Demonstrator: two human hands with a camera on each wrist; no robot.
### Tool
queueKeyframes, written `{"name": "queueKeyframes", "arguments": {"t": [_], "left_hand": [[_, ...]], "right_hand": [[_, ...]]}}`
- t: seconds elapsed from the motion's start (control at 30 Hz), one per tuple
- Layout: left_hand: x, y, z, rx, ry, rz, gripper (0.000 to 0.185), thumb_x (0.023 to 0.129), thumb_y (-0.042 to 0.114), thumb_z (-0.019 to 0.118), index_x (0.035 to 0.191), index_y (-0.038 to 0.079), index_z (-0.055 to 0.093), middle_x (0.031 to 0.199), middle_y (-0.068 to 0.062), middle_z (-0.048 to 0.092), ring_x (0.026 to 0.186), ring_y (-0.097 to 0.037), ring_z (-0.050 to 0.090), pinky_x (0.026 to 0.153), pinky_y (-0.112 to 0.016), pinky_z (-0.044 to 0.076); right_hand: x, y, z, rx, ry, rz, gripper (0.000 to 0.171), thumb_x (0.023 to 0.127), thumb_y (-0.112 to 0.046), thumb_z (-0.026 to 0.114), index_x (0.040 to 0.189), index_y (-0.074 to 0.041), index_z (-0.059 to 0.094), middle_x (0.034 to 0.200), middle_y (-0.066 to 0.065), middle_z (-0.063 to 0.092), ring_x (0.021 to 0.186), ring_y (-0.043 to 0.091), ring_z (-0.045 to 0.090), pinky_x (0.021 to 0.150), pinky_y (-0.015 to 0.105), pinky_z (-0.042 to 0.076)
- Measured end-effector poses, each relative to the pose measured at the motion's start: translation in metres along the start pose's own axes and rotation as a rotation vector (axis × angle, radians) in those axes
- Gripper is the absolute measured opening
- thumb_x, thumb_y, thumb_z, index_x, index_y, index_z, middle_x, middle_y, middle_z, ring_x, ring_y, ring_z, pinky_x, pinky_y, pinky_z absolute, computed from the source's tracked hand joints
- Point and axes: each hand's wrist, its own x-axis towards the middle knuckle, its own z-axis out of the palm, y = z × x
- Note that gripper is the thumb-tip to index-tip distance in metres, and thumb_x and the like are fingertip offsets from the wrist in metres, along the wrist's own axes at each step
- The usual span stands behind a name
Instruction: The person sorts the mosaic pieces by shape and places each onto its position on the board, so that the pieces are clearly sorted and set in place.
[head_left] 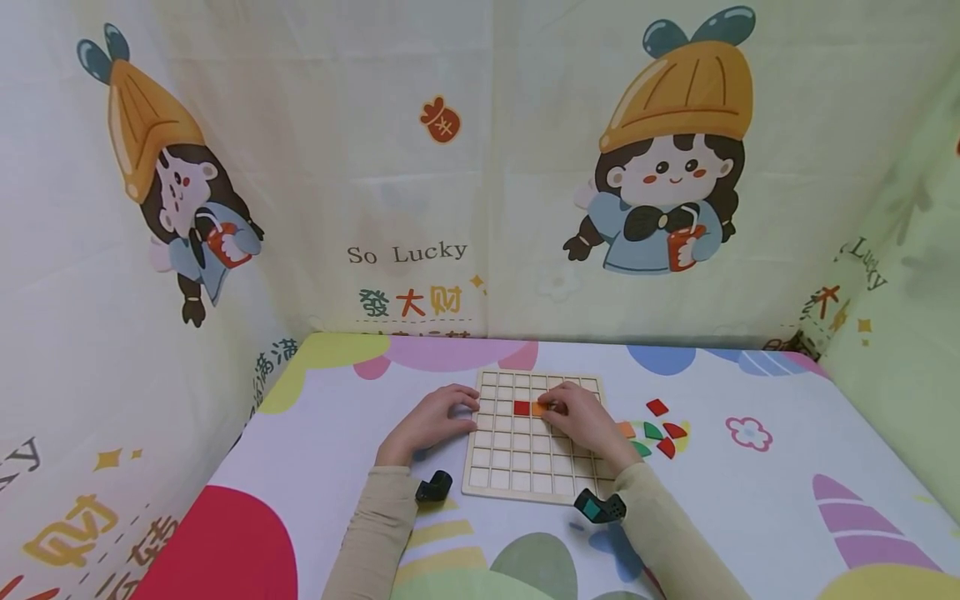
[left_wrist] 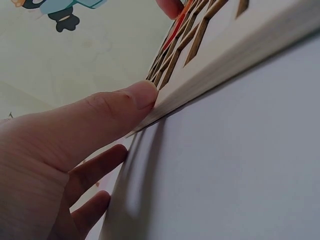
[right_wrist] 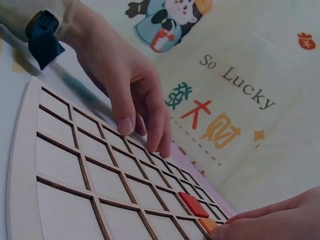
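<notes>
A pale wooden grid board (head_left: 517, 467) lies flat on the table. A red square tile (head_left: 522, 407) sits in one of its cells, also seen in the right wrist view as red tile (right_wrist: 193, 204). My right hand (head_left: 553, 407) pinches an orange tile (head_left: 537, 408) at the cell just right of the red one; the orange tile (right_wrist: 207, 225) peeks out under its fingertips (right_wrist: 235, 222). My left hand (head_left: 461, 408) rests on the board's left edge, fingertips (right_wrist: 125, 125) on the grid (right_wrist: 75, 165) and thumb (left_wrist: 135, 97) against the board's side (left_wrist: 225, 65).
Several loose red, green and orange tiles (head_left: 660, 429) lie on the patterned tablecloth (head_left: 750, 500) right of the board. Cartoon-printed cloth walls (head_left: 420, 167) close in the table at the back and both sides. Black wrist cameras (head_left: 433, 487) sit near the board's front edge.
</notes>
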Motion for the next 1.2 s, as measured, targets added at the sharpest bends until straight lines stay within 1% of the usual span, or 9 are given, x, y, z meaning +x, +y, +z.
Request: {"name": "queueKeyframes", "arguments": {"t": [0.1,0.2,0.3,0.5,0.67,0.77,0.97,1.07,1.2], "left_hand": [[0.000,-0.001,0.000,-0.006,0.002,-0.001,0.023,0.086,0.016,0.076,0.107,0.011,0.070,0.130,-0.001,0.059,0.128,-0.022,0.049,0.110,-0.042,0.037],[0.001,-0.002,0.001,0.000,-0.002,-0.004,0.023,0.086,0.017,0.076,0.107,0.011,0.070,0.131,0.000,0.059,0.128,-0.022,0.049,0.110,-0.040,0.037],[0.001,-0.003,0.001,0.009,-0.001,0.002,0.024,0.086,0.018,0.076,0.107,0.011,0.070,0.131,-0.001,0.059,0.128,-0.022,0.049,0.110,-0.041,0.037],[-0.001,-0.002,0.000,0.015,-0.004,-0.004,0.024,0.086,0.017,0.075,0.108,0.011,0.070,0.131,-0.001,0.059,0.128,-0.022,0.049,0.110,-0.040,0.037],[-0.003,-0.002,-0.003,0.012,-0.008,0.001,0.025,0.086,0.018,0.075,0.110,0.010,0.070,0.132,-0.002,0.058,0.128,-0.022,0.049,0.111,-0.040,0.036],[-0.002,-0.001,-0.003,0.014,-0.006,0.015,0.025,0.087,0.018,0.075,0.110,0.009,0.070,0.131,-0.003,0.059,0.128,-0.023,0.049,0.110,-0.041,0.037],[-0.001,-0.001,-0.003,0.002,-0.011,-0.001,0.025,0.086,0.018,0.075,0.109,0.010,0.070,0.132,-0.002,0.058,0.129,-0.022,0.048,0.110,-0.041,0.037],[0.000,0.000,-0.002,0.001,-0.010,-0.008,0.025,0.086,0.017,0.075,0.109,0.011,0.070,0.132,-0.001,0.058,0.129,-0.022,0.048,0.111,-0.041,0.036],[0.001,0.000,-0.002,0.009,-0.013,-0.006,0.025,0.086,0.018,0.075,0.109,0.011,0.070,0.132,-0.002,0.059,0.128,-0.022,0.049,0.110,-0.041,0.037]], "right_hand": [[-0.003,0.003,-0.003,0.030,0.008,-0.002,0.023,0.088,-0.012,0.072,0.111,-0.006,0.072,0.104,0.006,0.064,0.083,0.015,0.059,0.075,0.034,0.052],[-0.008,0.007,-0.011,0.082,0.006,0.031,0.026,0.090,-0.014,0.071,0.114,-0.006,0.071,0.108,0.007,0.065,0.089,0.018,0.061,0.079,0.037,0.054],[-0.013,0.013,-0.024,0.111,0.003,0.073,0.030,0.091,-0.017,0.070,0.119,-0.006,0.069,0.113,0.008,0.064,0.093,0.021,0.061,0.081,0.039,0.054],[-0.030,0.032,-0.060,0.097,0.021,0.114,0.034,0.093,-0.018,0.068,0.123,-0.002,0.065,0.118,0.013,0.063,0.098,0.027,0.064,0.085,0.044,0.056],[-0.046,0.048,-0.081,0.045,0.021,0.176,0.036,0.093,-0.017,0.068,0.124,-0.001,0.063,0.118,0.015,0.064,0.101,0.030,0.062,0.089,0.049,0.053],[-0.055,0.059,-0.088,0.016,0.015,0.201,0.035,0.092,-0.018,0.068,0.123,-0.002,0.064,0.116,0.015,0.065,0.101,0.030,0.061,0.089,0.050,0.053],[-0.073,0.074,-0.094,0.004,-0.019,0.248,0.038,0.091,-0.022,0.070,0.124,-0.003,0.064,0.117,0.015,0.064,0.102,0.030,0.061,0.086,0.046,0.056],[-0.078,0.078,-0.095,0.006,-0.014,0.267,0.040,0.091,-0.023,0.071,0.125,-0.003,0.064,0.118,0.015,0.064,0.103,0.030,0.061,0.086,0.045,0.056],[-0.082,0.082,-0.096,0.003,-0.009,0.252,0.038,0.090,-0.022,0.071,0.123,-0.003,0.065,0.116,0.014,0.065,0.101,0.029,0.061,0.086,0.047,0.055]]}}
